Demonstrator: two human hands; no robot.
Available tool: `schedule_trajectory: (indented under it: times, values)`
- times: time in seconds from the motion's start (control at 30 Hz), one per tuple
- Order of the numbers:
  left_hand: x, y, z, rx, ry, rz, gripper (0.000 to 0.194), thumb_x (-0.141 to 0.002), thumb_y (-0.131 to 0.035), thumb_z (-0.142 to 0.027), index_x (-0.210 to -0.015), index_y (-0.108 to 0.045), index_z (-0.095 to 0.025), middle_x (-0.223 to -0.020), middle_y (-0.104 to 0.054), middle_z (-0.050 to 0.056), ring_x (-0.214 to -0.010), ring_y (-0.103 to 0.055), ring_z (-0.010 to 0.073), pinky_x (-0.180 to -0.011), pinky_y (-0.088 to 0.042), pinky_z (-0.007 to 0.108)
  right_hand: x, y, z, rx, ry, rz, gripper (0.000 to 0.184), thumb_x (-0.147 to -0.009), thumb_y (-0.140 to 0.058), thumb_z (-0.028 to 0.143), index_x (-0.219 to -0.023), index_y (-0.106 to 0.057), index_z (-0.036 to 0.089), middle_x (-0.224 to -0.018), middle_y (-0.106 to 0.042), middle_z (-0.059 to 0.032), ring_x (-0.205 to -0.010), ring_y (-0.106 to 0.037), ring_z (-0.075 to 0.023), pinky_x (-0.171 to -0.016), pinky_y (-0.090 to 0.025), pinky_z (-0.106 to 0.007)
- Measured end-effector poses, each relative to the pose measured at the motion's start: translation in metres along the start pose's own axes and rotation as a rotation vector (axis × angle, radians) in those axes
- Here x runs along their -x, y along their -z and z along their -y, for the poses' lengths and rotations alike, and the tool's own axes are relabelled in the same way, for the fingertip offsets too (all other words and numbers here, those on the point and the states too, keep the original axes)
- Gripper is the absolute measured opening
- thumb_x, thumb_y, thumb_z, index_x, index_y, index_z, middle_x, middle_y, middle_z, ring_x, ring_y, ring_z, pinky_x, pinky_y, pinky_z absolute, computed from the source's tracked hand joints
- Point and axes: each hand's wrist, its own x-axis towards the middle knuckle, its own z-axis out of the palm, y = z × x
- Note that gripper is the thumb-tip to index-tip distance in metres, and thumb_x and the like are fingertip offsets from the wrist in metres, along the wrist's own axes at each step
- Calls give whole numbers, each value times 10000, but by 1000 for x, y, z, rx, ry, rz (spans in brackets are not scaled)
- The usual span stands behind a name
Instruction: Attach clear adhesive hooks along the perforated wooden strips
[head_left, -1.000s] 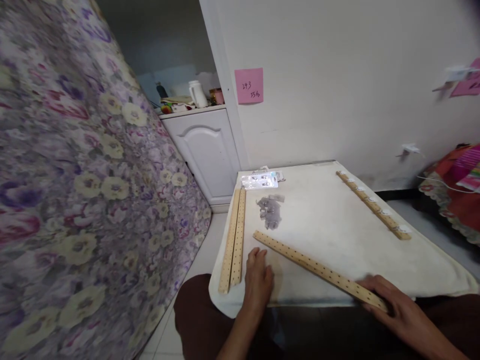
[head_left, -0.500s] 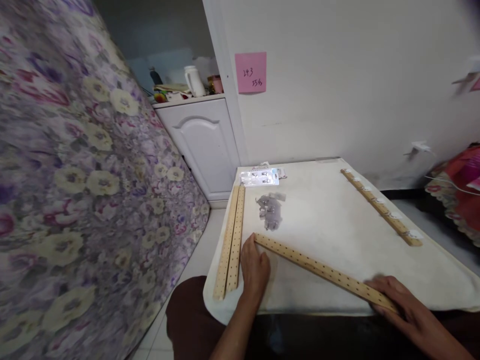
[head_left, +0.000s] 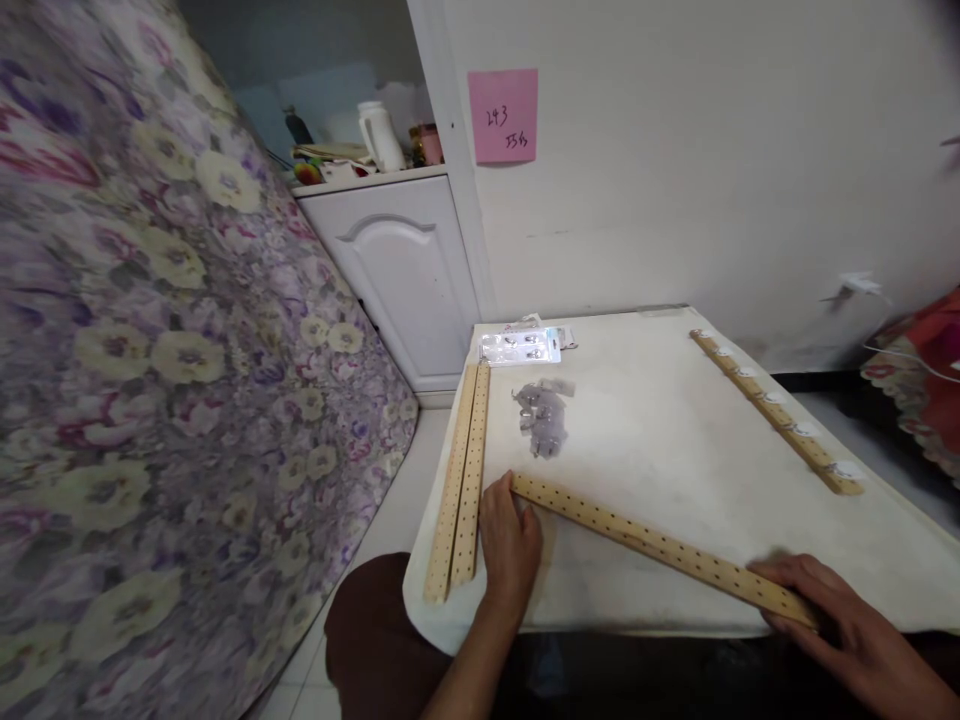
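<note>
A long wooden strip with a row of holes lies slanted across the near part of a white table. My left hand rests on the table with its fingertips closed on the strip's left end. My right hand grips the strip's right end at the table's front edge. Two more holed strips lie side by side along the table's left edge, just left of my left hand. A pile of small clear clips sits beyond the slanted strip.
Another strip with white pieces fitted on it lies at the table's right. A clear blister pack sits at the far left corner. A flowered mattress stands at left, a white cabinet behind, and a pink note on the wall.
My left hand moved up from the bare table to the left end of the slanted strip. The view shifted slightly; my right hand stayed on the strip's right end.
</note>
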Motion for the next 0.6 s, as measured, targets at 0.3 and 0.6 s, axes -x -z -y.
schedule_trajectory:
  times: [0.3, 0.6]
  values:
    - [0, -3, 4, 27, 5, -20, 480, -802, -451, -126, -1279, -408, -150, -1199, -497, 124, -1176, -436, 254, -1038, -335, 461, -5, 6, 7, -1, 0, 17, 355, -685, -669, 481, -964, -690, 263, -1020, -673, -82, -1030, -603, -307, -919, -496, -420]
    - [0, -1, 1, 52, 4, -2, 457, -809, -437, -115, -1264, -425, -160, -1225, -490, 122, -1207, -419, 253, -1053, -320, 468, -4, -2, 1, -35, -41, 76, 389, -682, -678, 473, -1010, -680, 263, -1047, -658, -99, -1050, -585, -318, -921, -488, -439]
